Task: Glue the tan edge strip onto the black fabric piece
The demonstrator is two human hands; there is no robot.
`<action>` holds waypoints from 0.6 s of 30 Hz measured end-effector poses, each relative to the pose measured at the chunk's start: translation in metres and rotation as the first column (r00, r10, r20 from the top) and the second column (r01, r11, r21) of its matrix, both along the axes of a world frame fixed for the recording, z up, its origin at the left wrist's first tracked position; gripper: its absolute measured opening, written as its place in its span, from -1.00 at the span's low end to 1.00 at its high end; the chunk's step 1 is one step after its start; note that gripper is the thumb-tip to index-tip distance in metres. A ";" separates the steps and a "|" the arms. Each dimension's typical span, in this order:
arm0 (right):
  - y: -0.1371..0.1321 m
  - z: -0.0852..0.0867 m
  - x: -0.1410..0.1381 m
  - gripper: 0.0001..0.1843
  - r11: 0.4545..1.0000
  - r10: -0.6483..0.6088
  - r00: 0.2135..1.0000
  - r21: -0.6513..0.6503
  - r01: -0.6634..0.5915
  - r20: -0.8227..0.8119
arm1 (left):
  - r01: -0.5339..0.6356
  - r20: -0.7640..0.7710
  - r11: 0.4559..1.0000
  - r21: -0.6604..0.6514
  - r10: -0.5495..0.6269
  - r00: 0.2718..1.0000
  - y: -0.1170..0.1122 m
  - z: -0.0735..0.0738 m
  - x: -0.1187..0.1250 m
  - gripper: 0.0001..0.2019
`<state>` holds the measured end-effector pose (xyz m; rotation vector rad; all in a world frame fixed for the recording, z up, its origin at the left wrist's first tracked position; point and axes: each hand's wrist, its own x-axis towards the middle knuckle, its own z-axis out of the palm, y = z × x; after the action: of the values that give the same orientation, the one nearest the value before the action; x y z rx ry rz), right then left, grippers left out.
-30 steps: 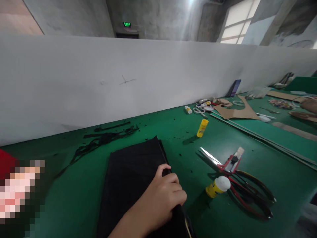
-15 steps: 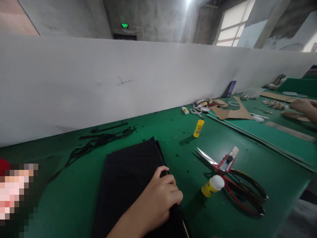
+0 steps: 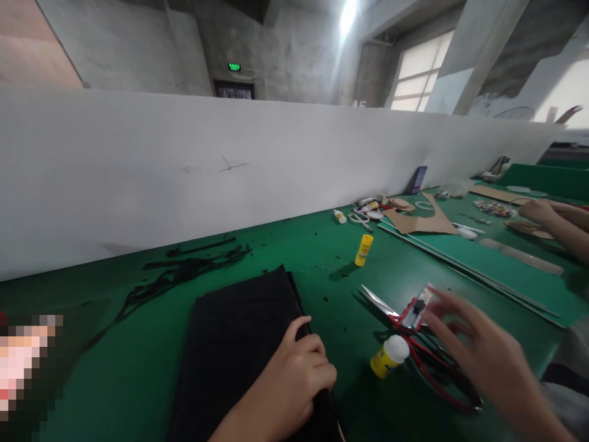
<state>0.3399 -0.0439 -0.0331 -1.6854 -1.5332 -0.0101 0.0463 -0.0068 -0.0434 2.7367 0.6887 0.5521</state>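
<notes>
My left hand (image 3: 299, 362) rests on a flat black cloth-like piece (image 3: 239, 344), its fingers curled over the right edge. My right hand (image 3: 483, 350), slightly blurred, is at the right with thumb and fingers apart. Its fingertips are at the pale end of a red-and-clear cutter (image 3: 416, 310); whether they touch it I cannot tell. The cutter lies across large red-handled scissors (image 3: 377, 301), whose blades point to the upper left. Close to the scissors stands a yellow glue stick with a white cap (image 3: 389, 356). Farther back is an upright all-yellow glue stick (image 3: 363, 250).
Black strips and scraps (image 3: 184, 270) lie along the white partition (image 3: 138, 184). At the back right are small bottles, cut cardboard (image 3: 426, 218) and a leaning phone (image 3: 418, 180). Another person's hands (image 3: 543, 212) are at the far right. A blurred-out patch covers the lower left.
My right hand has come in from the lower right to the cutter. My left hand stays on the black piece. The view has tilted up slightly.
</notes>
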 end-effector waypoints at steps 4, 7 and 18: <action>0.123 0.001 0.020 -0.29 0.978 0.010 0.999 -0.208 -0.003 0.034 | 0.002 -0.002 1.000 0.002 -0.002 1.000 0.001 0.002 0.000 -0.71; 0.179 -0.004 0.009 -0.49 0.925 0.103 0.976 -0.342 -0.165 -0.192 | 0.023 0.001 0.999 -0.023 -0.023 1.000 0.002 0.001 0.000 -0.68; -0.024 0.046 -0.045 -0.84 0.897 0.416 0.862 -0.024 -0.441 -0.290 | 0.069 0.066 0.994 -0.083 -0.063 0.996 0.008 -0.003 0.000 -0.68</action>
<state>0.2950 -0.0675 0.0126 -1.3076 -1.6741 0.5181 0.0464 0.0009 -0.0464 2.6403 0.5902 0.5785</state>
